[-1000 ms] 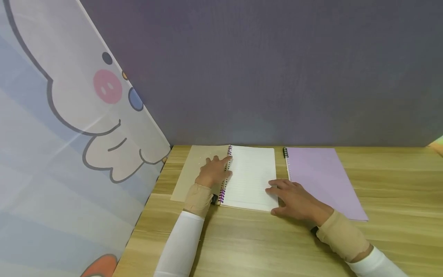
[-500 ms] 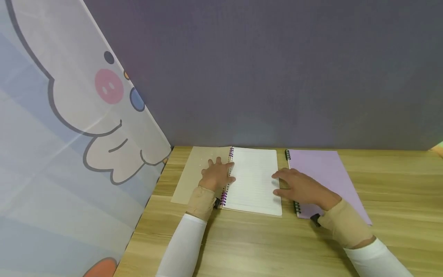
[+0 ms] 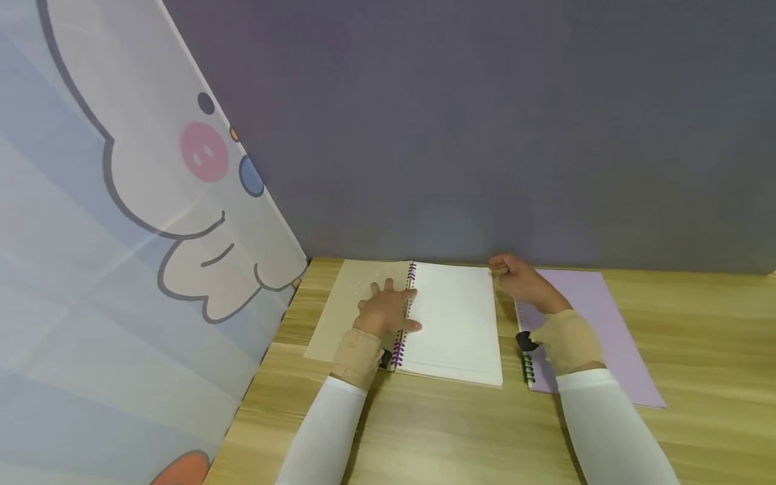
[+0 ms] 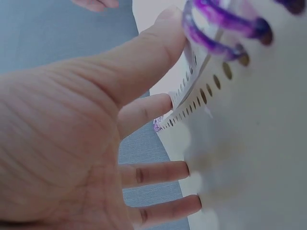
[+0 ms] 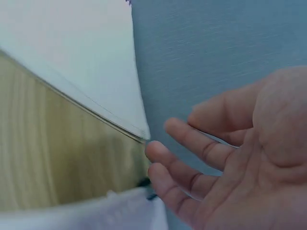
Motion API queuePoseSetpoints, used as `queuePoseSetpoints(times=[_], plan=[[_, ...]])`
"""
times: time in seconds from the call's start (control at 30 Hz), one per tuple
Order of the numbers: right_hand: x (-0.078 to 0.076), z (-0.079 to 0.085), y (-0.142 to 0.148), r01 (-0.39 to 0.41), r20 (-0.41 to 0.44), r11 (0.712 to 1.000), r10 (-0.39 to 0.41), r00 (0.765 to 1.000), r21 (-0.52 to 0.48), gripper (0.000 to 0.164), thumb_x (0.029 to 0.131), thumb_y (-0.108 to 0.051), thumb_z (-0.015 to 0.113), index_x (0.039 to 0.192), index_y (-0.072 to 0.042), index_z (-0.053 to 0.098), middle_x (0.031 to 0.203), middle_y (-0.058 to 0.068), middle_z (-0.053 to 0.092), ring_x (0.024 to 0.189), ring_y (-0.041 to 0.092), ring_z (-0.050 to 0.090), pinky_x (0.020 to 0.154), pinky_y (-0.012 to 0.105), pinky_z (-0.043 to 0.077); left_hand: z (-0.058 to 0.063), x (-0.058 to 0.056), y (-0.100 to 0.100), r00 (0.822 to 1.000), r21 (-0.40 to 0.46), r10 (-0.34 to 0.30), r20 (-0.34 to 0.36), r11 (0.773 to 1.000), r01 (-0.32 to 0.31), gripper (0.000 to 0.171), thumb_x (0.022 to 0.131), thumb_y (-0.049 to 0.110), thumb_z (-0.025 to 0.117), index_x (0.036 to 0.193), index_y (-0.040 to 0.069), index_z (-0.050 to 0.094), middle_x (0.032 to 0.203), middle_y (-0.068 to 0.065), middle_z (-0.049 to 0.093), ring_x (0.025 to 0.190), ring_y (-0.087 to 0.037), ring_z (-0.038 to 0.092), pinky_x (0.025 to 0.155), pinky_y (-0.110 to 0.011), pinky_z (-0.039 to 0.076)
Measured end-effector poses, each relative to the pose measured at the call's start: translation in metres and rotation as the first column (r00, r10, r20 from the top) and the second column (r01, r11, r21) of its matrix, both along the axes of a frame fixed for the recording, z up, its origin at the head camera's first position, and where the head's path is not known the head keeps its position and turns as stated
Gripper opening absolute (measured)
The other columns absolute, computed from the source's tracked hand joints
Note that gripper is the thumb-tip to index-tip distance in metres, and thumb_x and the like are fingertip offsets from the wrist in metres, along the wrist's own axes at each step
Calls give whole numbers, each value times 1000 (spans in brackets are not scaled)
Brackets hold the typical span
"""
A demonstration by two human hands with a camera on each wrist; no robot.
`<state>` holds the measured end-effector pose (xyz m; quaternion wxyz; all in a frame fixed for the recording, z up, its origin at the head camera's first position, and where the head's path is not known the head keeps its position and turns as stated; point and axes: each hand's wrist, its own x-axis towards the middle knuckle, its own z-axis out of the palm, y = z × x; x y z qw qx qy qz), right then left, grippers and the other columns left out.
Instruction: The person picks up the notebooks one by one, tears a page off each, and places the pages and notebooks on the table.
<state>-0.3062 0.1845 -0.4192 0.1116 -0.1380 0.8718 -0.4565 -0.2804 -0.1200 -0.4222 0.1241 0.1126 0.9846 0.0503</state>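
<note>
An open spiral notebook shows a white lined page (image 3: 451, 330), a tan inside cover (image 3: 336, 313) on the left, and a purple coil (image 3: 398, 353). My left hand (image 3: 383, 311) rests on the cover beside the coil, fingers spread. In the left wrist view its thumb (image 4: 158, 45) lies against the coil and other fingertips touch the cover. My right hand (image 3: 526, 281) is at the page's far right corner. Seen from the right wrist, its fingers are loosely bent beside the page corner (image 5: 141, 132), with no paper between them.
A lilac notebook (image 3: 606, 330) with a dark coil lies to the right, partly under my right forearm. A grey panel (image 3: 485, 135) rises behind the wooden table (image 3: 455, 431). A cartoon-printed sheet (image 3: 121, 303) stands on the left.
My right hand has moved from the page's right edge up to its far corner. My left hand stays on the cover by the coil. The view has shifted slightly.
</note>
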Motion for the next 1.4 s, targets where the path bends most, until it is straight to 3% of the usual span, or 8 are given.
queuePoseSetpoints(times=[0.1, 0.37, 0.6, 0.93, 1.4], plan=[[-4, -8, -1, 14, 44, 1000, -13, 999, -12, 44, 93, -7, 31, 136, -6, 29, 140, 15, 31, 128, 37, 26, 92, 46, 31, -2, 2, 2, 1000, -4, -5, -3, 1000, 5, 83, 67, 64, 65, 140, 42, 33, 143, -15, 25, 118, -38, 30, 70, -53, 37], [-13, -19, -6, 35, 7, 998, -35, 999, 59, 42, 96, -13, 33, 136, -4, 31, 142, 17, 29, 132, 38, 20, 99, 49, 22, 1, 3, 1, 1000, -1, 12, -18, 1000, -12, 83, 66, 63, 67, 140, 42, 34, 142, -13, 26, 120, -38, 30, 71, -53, 37], [-17, -20, -9, 33, -1, 997, -33, 999, 66, 43, 95, -14, 35, 136, -2, 31, 142, 19, 28, 132, 37, 20, 100, 47, 22, 2, 2, -1, 1000, 14, 7, -21, 1000, -7, 82, 67, 61, 67, 140, 41, 34, 142, -13, 26, 121, -38, 29, 71, -53, 36], [-19, -19, -4, 45, 63, 999, -44, 997, -9, 44, 96, -16, 38, 137, -4, 30, 142, 17, 27, 132, 37, 18, 101, 47, 20, 0, 1, 0, 1000, 15, 0, -15, 1000, 1, 82, 68, 62, 66, 140, 41, 34, 142, -13, 26, 119, -37, 30, 70, -52, 37], [-22, -25, -5, 44, 31, 999, -43, 999, -22, 43, 93, -10, 37, 135, -4, 32, 139, 17, 30, 132, 34, 16, 102, 47, 16, 0, -1, 0, 1000, 21, 5, -7, 1000, -5, 82, 67, 61, 67, 140, 40, 35, 142, -13, 26, 119, -37, 30, 70, -51, 36]])
